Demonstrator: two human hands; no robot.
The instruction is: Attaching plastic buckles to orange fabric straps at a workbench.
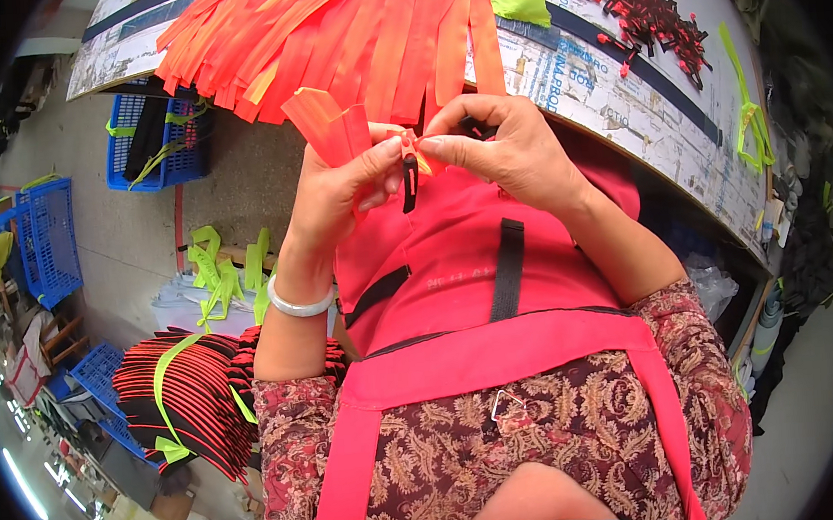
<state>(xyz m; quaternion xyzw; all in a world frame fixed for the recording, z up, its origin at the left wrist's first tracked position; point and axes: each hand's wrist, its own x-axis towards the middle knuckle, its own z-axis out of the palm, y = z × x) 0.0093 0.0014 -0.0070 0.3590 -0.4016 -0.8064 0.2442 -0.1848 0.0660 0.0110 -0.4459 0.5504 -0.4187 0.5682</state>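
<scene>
Close in front of my chest, my left hand (pixel 358 179) pinches a small red-orange zipper slider (pixel 408 145) between thumb and fingers. A black pull tab (pixel 410 185) hangs from the slider. An orange zipper tape (pixel 330 131) also runs through this hand, its folded end sticking up past the fingers. My right hand (pixel 515 147) meets the slider from the right, thumb and forefinger closed on the edge of the orange tape there. Something dark shows under its curled fingers, too hidden to name. Beneath both hands lies my red apron (pixel 456 276).
Many orange tapes (pixel 343 43) hang over the table's (pixel 599 102) near edge. A heap of black-and-red sliders (pixel 656 21) lies at the table's right. Blue baskets (pixel 191 145) stand left, above a tied bundle of black-and-red pieces (pixel 170 393). Yellow-green strips (pixel 215 274) lie nearby.
</scene>
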